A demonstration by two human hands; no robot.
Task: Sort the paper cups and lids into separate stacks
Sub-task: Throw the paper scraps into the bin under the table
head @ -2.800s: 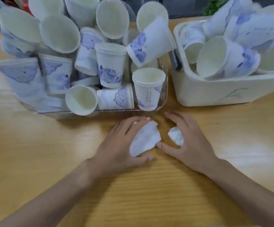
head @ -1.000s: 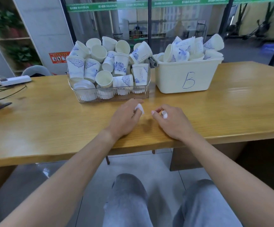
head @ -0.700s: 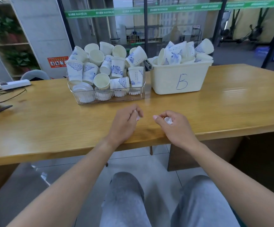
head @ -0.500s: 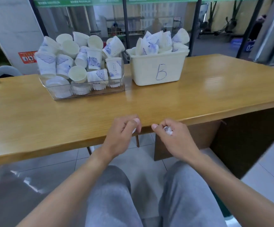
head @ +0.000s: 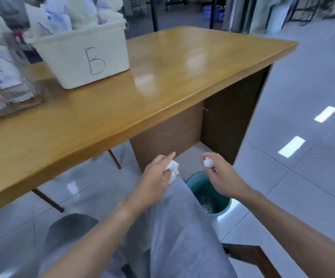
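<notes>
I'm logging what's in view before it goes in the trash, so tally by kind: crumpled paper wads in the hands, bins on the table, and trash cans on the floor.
Crumpled paper wads: 2, one in the left hand at, one in the right hand at
Bins on the table: 2, white bin marked B and clear bin
Trash cans: 1, teal
Total: 5

Blurred white-and-blue paper cups (head: 66,15) heaped in white bin (head: 78,57) marked B, on tabletop.

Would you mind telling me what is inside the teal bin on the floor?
The bin shows something shiny, perhaps crumpled plastic, near its bottom. The leg and right hand cover the rest.
</notes>
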